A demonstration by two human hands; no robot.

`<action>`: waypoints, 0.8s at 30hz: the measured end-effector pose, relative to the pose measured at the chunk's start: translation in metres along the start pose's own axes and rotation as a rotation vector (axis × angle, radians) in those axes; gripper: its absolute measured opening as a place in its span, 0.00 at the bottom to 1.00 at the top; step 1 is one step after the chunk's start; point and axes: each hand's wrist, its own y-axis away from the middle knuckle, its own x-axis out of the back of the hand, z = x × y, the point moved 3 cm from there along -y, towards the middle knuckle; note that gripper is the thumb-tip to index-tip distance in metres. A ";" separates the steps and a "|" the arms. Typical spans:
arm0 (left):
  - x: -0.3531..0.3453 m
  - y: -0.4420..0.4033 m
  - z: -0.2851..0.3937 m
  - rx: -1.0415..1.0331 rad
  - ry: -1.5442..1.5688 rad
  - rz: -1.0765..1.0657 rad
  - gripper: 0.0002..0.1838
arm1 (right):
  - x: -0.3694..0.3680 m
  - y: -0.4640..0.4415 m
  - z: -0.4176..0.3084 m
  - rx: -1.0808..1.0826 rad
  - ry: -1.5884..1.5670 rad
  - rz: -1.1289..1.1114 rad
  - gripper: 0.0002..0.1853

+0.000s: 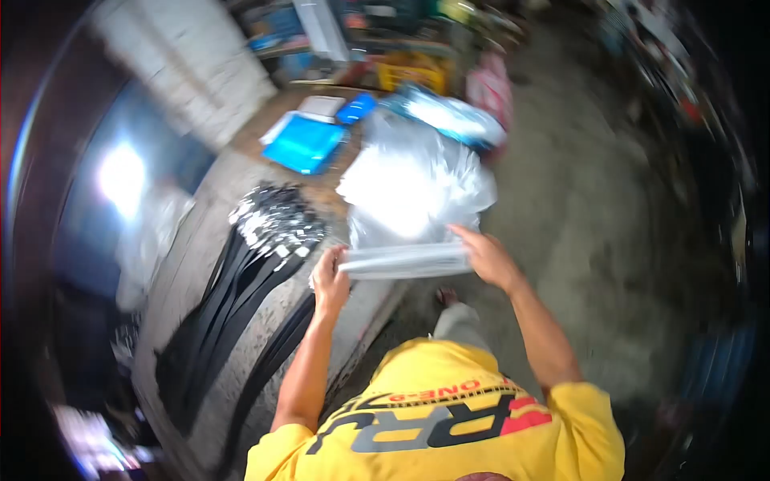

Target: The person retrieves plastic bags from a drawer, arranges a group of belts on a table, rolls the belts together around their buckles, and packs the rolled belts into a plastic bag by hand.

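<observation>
Between both hands stretches a folded strip of clear plastic (405, 263), possibly a bag, slightly blurred. My left hand (327, 276) is closed on its left end, fingers wrapped at the edge. At the opposite end, my right hand (488, 256) grips the corner with thumb and fingers. Just beyond the strip lies a shiny pile of clear plastic bags (421, 172) on the table; whether the strip touches it I cannot tell. Left of my left hand, a bundle of black straps (216, 301), which look like belts, ends in a cluster of silver metal pieces (277, 220).
A bright blue packet (305, 144) and a smaller blue one (357, 108) lie at the table's back. Behind are a yellow crate (411, 74) and a pink bag (489, 92). Concrete floor (609, 216) extends to the right. A bright light glares at far left.
</observation>
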 end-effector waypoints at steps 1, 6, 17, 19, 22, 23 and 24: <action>0.019 -0.009 0.011 -0.170 0.141 0.093 0.12 | 0.009 -0.012 -0.019 -0.065 -0.146 0.031 0.23; 0.101 0.026 0.124 -0.740 -0.049 0.875 0.10 | 0.075 -0.097 -0.111 0.370 -0.187 0.744 0.26; 0.100 -0.182 -0.056 -0.341 -0.450 0.614 0.15 | -0.098 -0.388 -0.043 0.617 -0.210 0.161 0.34; 0.097 -0.197 -0.069 -0.201 -0.417 0.499 0.28 | -0.120 -0.416 -0.033 0.483 -0.336 0.169 0.34; 0.110 -0.167 -0.081 -0.108 -0.516 0.236 0.54 | -0.146 -0.437 -0.013 0.467 -0.360 0.177 0.32; 0.110 -0.144 -0.092 0.003 -0.511 0.175 0.57 | -0.161 -0.438 0.005 0.497 -0.245 0.100 0.30; 0.107 -0.118 -0.116 0.060 -0.504 0.066 0.59 | -0.174 -0.441 0.019 0.541 -0.136 0.042 0.29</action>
